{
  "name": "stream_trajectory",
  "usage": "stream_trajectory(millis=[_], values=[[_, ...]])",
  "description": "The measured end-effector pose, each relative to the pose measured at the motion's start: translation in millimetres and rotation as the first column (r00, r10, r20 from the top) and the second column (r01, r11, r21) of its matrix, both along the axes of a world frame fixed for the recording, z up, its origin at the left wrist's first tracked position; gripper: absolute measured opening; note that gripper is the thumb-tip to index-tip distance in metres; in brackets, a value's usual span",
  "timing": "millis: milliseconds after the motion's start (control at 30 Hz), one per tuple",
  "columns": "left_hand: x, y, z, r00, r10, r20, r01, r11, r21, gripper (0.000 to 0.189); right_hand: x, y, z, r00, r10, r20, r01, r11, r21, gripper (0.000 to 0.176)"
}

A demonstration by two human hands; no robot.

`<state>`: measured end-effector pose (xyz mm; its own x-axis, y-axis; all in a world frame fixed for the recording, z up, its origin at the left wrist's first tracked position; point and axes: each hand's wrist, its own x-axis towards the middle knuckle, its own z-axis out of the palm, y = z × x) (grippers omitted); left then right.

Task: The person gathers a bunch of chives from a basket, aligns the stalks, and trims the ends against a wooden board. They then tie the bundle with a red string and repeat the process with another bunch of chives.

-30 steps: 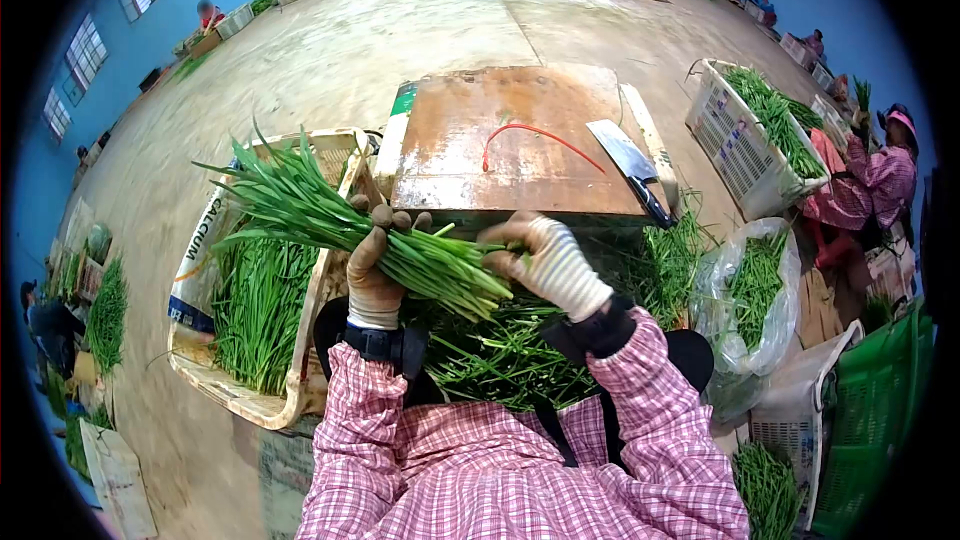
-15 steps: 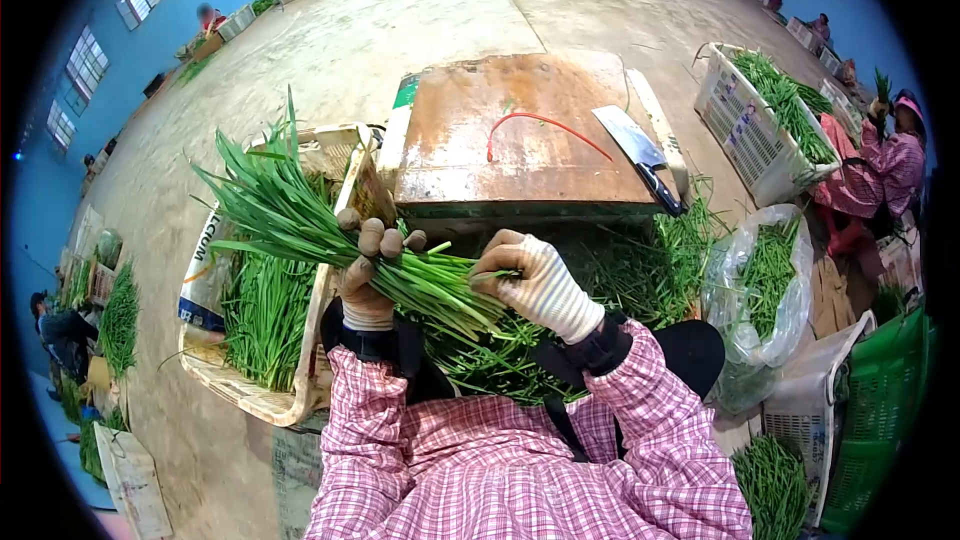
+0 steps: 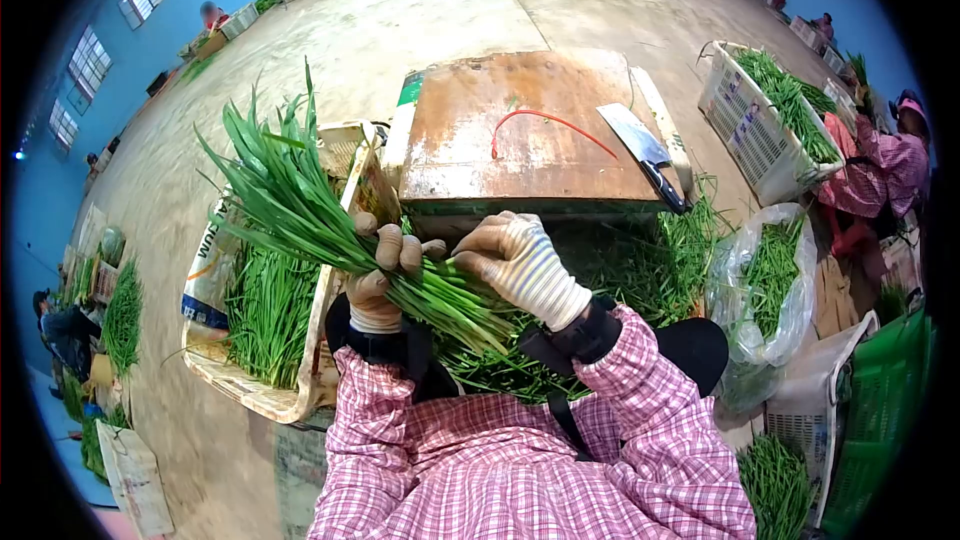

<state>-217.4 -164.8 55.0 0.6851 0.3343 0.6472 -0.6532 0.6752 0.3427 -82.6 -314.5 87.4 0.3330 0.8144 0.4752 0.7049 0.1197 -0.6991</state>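
Observation:
A bunch of garlic chives (image 3: 290, 195) is gripped by my gloved left hand (image 3: 385, 265), the fingers wrapped round its lower part. The leafy ends fan out to the upper left, and the pale stem ends (image 3: 480, 325) point down to the right. At the upper edge of the stems, my gloved right hand (image 3: 520, 265) is closed in a pinch. What lies between its fingertips is hidden. Under the bunch, loose greens (image 3: 520, 375) lie near my lap. A crate (image 3: 300, 395) to the left holds more chives (image 3: 270, 315).
Ahead stands a wooden board (image 3: 530, 165) with a red strap (image 3: 545, 112) and a cleaver (image 3: 640, 145) on it. To the right are a plastic bag of greens (image 3: 725, 285), a white crate (image 3: 745, 130) and a green crate (image 3: 880, 410). A co-worker (image 3: 885, 165) sits at far right.
The bunch has tilted more steeply, with its leaves higher and its stem ends slightly lower. My right hand has shifted a little up and left along the stems.

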Motion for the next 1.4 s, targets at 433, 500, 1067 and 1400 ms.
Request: stream_trajectory(millis=[433, 500, 1067, 1400], values=[[-1.5, 8.5, -11.8, 0.993, 0.058, -0.107, -0.068, 0.993, -0.097, 0.053, 39.1, -46.3, -34.1, 0.939, -0.285, 0.195, 0.312, 0.941, -0.129, 0.011], [-2.7, 10.0, -11.6, 0.988, 0.08, -0.134, -0.095, 0.989, -0.111, 0.053, 43.6, -55.2, -35.1, 0.968, -0.246, 0.049, 0.244, 0.969, 0.035, 0.017], [3.3, 46.0, 13.7, 0.744, 0.317, -0.589, -0.448, 0.89, -0.087, 0.022, 74.9, -88.0, -71.7, 0.685, -0.042, 0.727, 0.637, 0.518, -0.571, 0.01], [49.0, 4.0, 28.5, 0.557, 0.203, -0.805, -0.572, 0.797, -0.195, 0.019, -11.8, -3.2, -6.5, 0.686, -0.366, 0.629, 0.271, 0.931, 0.246, 0.026]])
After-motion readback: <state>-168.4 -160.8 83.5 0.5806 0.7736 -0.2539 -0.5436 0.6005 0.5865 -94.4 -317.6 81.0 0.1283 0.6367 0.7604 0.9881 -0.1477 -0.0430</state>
